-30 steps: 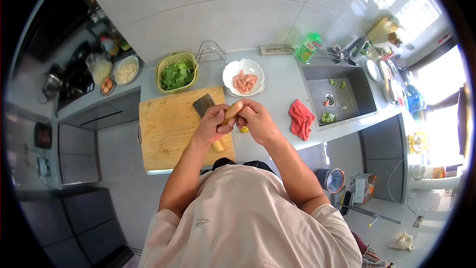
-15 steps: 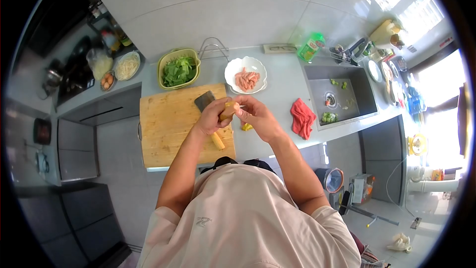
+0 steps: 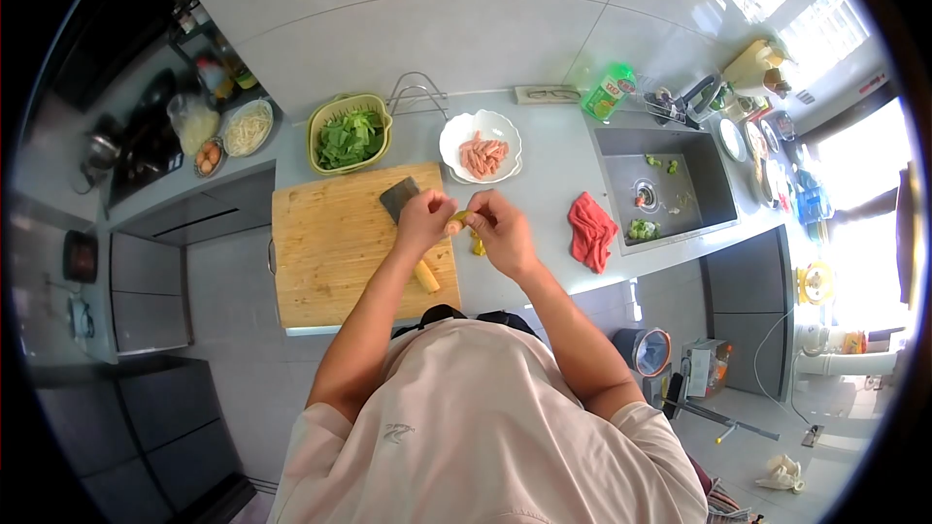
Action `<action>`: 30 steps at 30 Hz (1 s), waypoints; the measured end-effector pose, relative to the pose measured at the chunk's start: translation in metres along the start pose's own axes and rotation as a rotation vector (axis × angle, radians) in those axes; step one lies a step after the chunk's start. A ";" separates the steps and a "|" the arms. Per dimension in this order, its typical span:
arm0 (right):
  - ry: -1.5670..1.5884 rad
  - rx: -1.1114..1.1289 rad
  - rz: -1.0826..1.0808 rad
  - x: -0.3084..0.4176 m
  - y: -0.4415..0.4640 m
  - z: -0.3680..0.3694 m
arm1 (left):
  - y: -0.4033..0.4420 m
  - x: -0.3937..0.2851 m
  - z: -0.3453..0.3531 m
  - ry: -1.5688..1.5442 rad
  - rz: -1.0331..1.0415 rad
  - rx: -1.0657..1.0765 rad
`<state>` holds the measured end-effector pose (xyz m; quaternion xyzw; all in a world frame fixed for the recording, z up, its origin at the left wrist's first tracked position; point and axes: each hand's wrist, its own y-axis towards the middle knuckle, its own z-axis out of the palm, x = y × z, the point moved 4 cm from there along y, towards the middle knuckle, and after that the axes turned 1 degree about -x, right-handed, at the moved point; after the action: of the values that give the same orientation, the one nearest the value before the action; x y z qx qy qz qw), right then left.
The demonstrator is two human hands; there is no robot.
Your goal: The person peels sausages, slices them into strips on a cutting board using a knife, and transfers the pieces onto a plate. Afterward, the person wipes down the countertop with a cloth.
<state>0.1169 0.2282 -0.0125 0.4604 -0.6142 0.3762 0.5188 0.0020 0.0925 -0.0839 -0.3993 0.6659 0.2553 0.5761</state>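
Near the right edge of the wooden cutting board [image 3: 335, 252], my left hand [image 3: 424, 220] is closed around a small tan-yellow piece of food [image 3: 453, 226], mostly covered by the fingers. My right hand [image 3: 501, 236] pinches at the same piece from the other side, its fingertips on a yellowish strip. Beneath my left hand lies a cleaver, its dark blade [image 3: 399, 198] on the board and its wooden handle [image 3: 425, 277] pointing toward me. Small yellow scraps [image 3: 478, 245] rest on the counter beside the board.
Behind the board are a basket of green leaves [image 3: 316, 141] and a white bowl [image 3: 450, 147] of sliced meat. A red cloth [image 3: 591, 232] lies left of the sink [image 3: 621, 175]. A green bottle [image 3: 609, 92], eggs [image 3: 208, 157] and a plate of pale shreds [image 3: 248, 128] stand farther out.
My hands have turned and lowered the piece between them, and less of it shows. My right fingers have moved from its top to its side. The cleaver stays where it was.
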 end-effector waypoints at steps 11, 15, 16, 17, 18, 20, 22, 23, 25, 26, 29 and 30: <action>-0.327 -0.030 -0.347 0.006 -0.007 0.013 | -0.013 -0.009 0.021 -0.681 -0.529 0.414; -0.381 -0.102 -0.319 -0.004 -0.002 0.006 | -0.004 -0.012 0.027 -0.692 -0.478 0.334; -0.384 -0.110 -0.295 -0.006 -0.002 0.005 | -0.005 -0.018 0.027 -0.670 -0.463 0.320; -0.389 -0.111 -0.283 -0.008 -0.002 0.005 | -0.006 -0.023 0.027 -0.648 -0.447 0.307; -0.394 -0.112 -0.272 -0.009 -0.002 0.006 | -0.005 -0.024 0.029 -0.602 -0.458 0.319; -0.363 -0.144 -0.233 -0.017 -0.001 0.006 | -0.004 -0.027 0.032 -0.508 -0.479 0.340; -0.285 -0.205 -0.173 -0.027 0.000 0.006 | -0.006 -0.029 0.033 -0.504 -0.456 0.364; -0.303 -0.232 -0.209 -0.029 0.000 0.004 | -0.007 -0.031 0.033 -0.503 -0.445 0.376; -0.341 -0.286 -0.280 -0.025 0.004 -0.002 | -0.010 -0.036 0.031 -0.522 -0.442 0.388; -0.283 -0.311 -0.207 -0.028 0.007 -0.006 | -0.012 -0.038 0.030 -0.532 -0.441 0.394; -0.229 -0.382 -0.047 -0.041 0.017 -0.026 | -0.022 -0.042 0.032 -0.440 -0.425 0.376; -0.211 -0.400 -0.038 -0.045 0.020 -0.032 | -0.024 -0.040 0.032 -0.413 -0.405 0.394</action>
<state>0.1087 0.2722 -0.0504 0.3965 -0.7188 0.1867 0.5397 0.0403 0.1144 -0.0484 -0.3442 0.4790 0.0780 0.8037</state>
